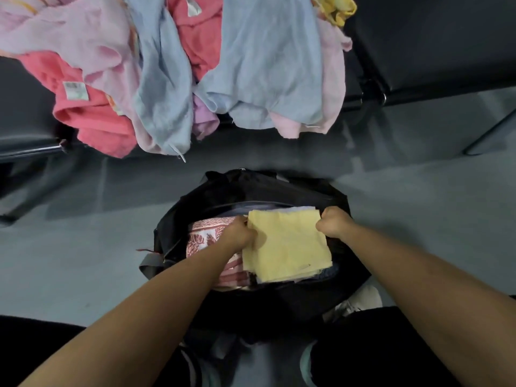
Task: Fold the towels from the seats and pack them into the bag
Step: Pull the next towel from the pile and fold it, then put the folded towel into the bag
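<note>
While a folded yellow towel (pixel 287 247) is held flat at the mouth of the open black bag (pixel 251 188) on the floor, its left edge is gripped by the left hand (pixel 238 233) and its far right corner is pinched by the right hand (pixel 333 222). A folded red-patterned towel (pixel 203 236) is already packed beside it, and other folded layers show beneath. Much is judged to remain: a heap of unfolded towels (pixel 251 65) in pink, blue and coral lies across the dark seats (pixel 432 46).
</note>
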Demonstrator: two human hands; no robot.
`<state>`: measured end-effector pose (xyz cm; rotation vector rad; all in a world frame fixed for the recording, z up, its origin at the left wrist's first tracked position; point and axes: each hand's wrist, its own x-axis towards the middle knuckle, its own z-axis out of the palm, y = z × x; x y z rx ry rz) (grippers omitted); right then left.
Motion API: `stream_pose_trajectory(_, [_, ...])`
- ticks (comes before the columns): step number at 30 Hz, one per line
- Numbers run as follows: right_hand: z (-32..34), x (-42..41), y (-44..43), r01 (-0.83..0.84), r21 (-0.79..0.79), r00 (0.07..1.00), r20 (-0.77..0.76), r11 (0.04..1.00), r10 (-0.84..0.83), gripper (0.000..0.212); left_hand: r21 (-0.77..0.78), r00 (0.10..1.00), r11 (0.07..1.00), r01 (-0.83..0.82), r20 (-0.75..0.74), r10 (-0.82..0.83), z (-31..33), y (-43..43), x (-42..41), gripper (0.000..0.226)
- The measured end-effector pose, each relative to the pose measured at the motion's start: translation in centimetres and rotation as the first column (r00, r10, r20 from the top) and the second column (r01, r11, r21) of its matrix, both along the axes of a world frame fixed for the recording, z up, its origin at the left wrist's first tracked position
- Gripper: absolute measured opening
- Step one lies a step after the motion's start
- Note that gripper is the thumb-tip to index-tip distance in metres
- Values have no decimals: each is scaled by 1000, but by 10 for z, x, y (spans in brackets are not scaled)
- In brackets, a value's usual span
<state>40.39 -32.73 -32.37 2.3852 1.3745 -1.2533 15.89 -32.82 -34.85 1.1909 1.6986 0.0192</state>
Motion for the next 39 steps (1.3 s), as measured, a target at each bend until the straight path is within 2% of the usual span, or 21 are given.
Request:
stream_pose_trajectory(2, [16,-6,7,-81,34,995,53,996,79,27,94,997,994,48,-71,-41,23,10,-3,21])
stream_pose_trajectory(3, [28,-13,11,-118,76,992,63,990,113,29,129,991,987,100,-99,-87,37,14,-5,16])
stream_pose_trajectory(6, [71,-35,30,-189,163,982,16,968,189,26,209,957,939,273,-162,-242,88,27,-8,20])
stream_pose_trajectory(7, [89,-43,37,-165,201,983,-47,966,178,22,246,947,918,312,-160,-280,108,33,-8,21])
stream_pose_trajectory(9, [132,-59,47,-47,264,966,-234,963,111,5,279,956,915,293,-76,-283,150,42,-9,19])
stream_pose_trajectory(12, [197,-74,51,64,243,891,-451,968,54,11,375,954,881,288,-27,-300,213,53,-17,12])
stream_pose_trajectory(14, [231,-79,54,35,261,865,-491,965,101,8,458,951,842,286,-30,-306,255,57,-29,11])
stream_pose_trajectory(17, [267,-80,63,23,424,895,-412,905,170,24,552,967,802,226,-29,-253,302,63,-52,12])
stream_pose_trajectory(20, [286,-87,72,18,564,916,-339,825,212,38,710,969,667,227,-235,-79,304,68,-76,15])
stream_pose_trajectory(21, [288,-91,74,-4,614,928,-292,789,232,43,728,960,648,225,-278,-22,297,70,-83,18])
stream_pose_trajectory(23, [283,-101,77,-74,707,952,-161,704,262,52,682,938,696,227,-345,32,280,77,-94,33])
stream_pose_trajectory(25, [270,-108,81,-155,728,970,-16,667,242,59,610,920,756,235,-392,30,270,83,-99,45])
stream_pose_trajectory(27, [253,-111,88,-293,686,955,176,666,239,57,597,900,746,294,-436,-5,263,90,-98,47])
stream_pose_trajectory(29, [236,-109,97,-468,604,880,390,645,272,46,615,879,704,354,-475,-27,257,95,-93,45])
stream_pose_trajectory(31, [227,-104,106,-553,596,826,487,583,284,30,625,877,686,373,-479,-41,254,101,-89,42])
stream_pose_trajectory(34, [229,-94,118,-464,699,885,387,545,257,14,623,906,714,319,-422,-37,261,111,-89,36])
stream_pose_trajectory(36, [238,-89,122,-361,758,930,254,543,264,14,686,935,679,262,-354,-4,269,115,-89,30])
stream_pose_trajectory(38, [255,-91,120,-235,824,946,74,515,314,14,765,979,626,148,-204,18,279,116,-86,24])
stream_pose_trajectory(39, [266,-93,116,-154,853,939,-32,498,344,13,772,998,635,30,-58,24,284,115,-83,27])
